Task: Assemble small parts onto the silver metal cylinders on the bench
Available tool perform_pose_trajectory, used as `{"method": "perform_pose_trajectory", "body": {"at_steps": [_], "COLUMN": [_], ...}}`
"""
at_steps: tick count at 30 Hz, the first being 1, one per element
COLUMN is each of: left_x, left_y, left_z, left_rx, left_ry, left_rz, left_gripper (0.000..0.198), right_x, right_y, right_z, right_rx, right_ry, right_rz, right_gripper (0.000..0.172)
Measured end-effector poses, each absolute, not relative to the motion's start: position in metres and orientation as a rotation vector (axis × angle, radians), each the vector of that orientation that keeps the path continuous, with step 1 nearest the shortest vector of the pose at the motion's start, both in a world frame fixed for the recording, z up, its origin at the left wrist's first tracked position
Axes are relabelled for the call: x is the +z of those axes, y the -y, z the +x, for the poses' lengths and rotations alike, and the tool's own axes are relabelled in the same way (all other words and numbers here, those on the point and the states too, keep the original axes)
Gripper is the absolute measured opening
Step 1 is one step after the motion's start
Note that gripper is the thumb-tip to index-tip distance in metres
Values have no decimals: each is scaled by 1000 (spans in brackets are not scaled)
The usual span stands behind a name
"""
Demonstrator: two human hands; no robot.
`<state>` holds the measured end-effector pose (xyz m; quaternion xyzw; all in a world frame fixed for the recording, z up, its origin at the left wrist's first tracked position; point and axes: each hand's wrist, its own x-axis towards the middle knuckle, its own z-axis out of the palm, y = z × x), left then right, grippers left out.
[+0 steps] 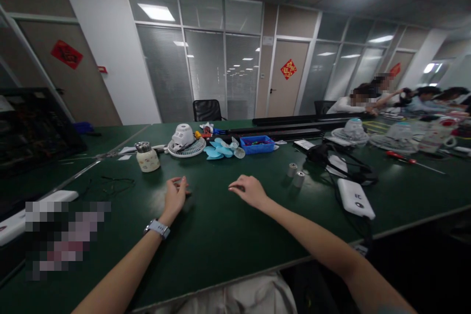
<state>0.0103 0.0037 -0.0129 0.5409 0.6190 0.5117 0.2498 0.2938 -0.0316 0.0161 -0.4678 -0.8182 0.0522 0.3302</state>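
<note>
Hands poised apart over a dark green worktop [217, 245], approx. mid-bench. Left hand [177, 196], pale-strapped watch [157, 228] at its wrist, has fingers loosely bent w/ thumb raised a little apart from them, no object visible in its grasp. Right hand [250, 190], opp., has fingers curled w/ thumb near index; can't tell if the tips meet or pinch something tiny.

Near the right hand, off to its outer side, two silver cylinders [300, 179], prob. D-cell batteries, stand upright close together; near the left, a cream flask w/ steel lid [147, 159]. Beyond both hands, light-blue fan blades [217, 149] lie between a white fan head w/ round grille [183, 133] & a blue plastic tray [259, 147] of small parts.

Pose reads as a ready stance. Good form, as judged: keep wrists low, fingers relaxed, approach any item square-on. Cylinders want a thumb-and-finger grip round the sides, from above, since a nudge could tip & roll them. Blades look thin; hold nr. the hub, not the edges. Fan head, prob. awkward one-handed, calls for a palm each side. Keep right forearm clear of the white box [356, 198], prob. a power bank, nr. bench edge.
</note>
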Motion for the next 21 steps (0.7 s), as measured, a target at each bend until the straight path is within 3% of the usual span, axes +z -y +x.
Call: {"method": "perform_pose_trajectory", "body": {"at_steps": [6,10,21], "left_x": [-11,-10,-10], "left_y": [-4,-2,0], "left_z": [13,14,14], "left_rx": [1374,1361,1311], "left_ry": [-1676,-1692,-1716], "left_rz": [1468,1497,1545], "left_gripper": [44,43,44], "right_x": [33,18,12], "right_y": [57,56,51], "right_z": [464,511,509], "right_rx": [-261,-94,74], "right_ry": [1456,1398,1367], "right_rz": [-1681,-1901,-1854], "right_gripper": [32,30,32]}}
